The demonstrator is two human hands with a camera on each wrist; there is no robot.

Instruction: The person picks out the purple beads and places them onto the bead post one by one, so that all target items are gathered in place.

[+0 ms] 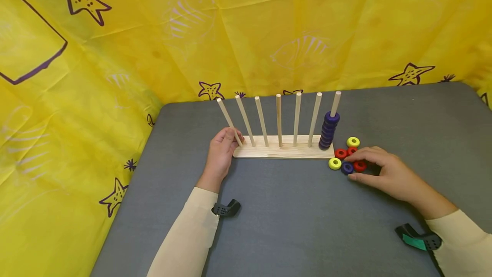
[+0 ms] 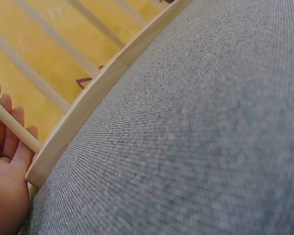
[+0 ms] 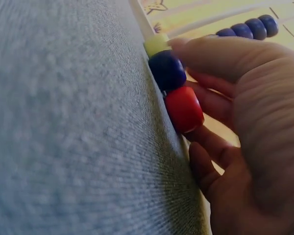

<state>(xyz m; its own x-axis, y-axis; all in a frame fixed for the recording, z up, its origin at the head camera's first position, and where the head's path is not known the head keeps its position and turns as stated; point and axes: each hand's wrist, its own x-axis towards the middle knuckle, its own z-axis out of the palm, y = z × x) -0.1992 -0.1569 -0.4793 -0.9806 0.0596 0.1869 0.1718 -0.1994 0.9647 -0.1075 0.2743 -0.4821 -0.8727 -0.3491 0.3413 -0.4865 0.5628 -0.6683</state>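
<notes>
A wooden peg rack (image 1: 284,152) with a row of upright pegs stands on the table. Its rightmost peg carries a stack of dark blue beads (image 1: 328,131). My left hand (image 1: 220,153) grips the rack's left end, its fingers round the leftmost peg (image 2: 14,125). At the other end, my right hand (image 1: 388,174) has thumb and forefinger on opposite sides of a loose dark blue bead (image 1: 347,167), pinching it at table level. Red beads (image 1: 360,166) and yellow beads (image 1: 335,163) lie around it. In the right wrist view a red bead (image 3: 184,110) sits beside the blue one.
The grey cloth-covered table (image 1: 292,217) reaches back to a yellow printed curtain (image 1: 246,46). Another yellow bead (image 1: 352,142) lies behind the red ones, near the rack's right end. A dark wrist mount (image 1: 226,208) sits on the left sleeve.
</notes>
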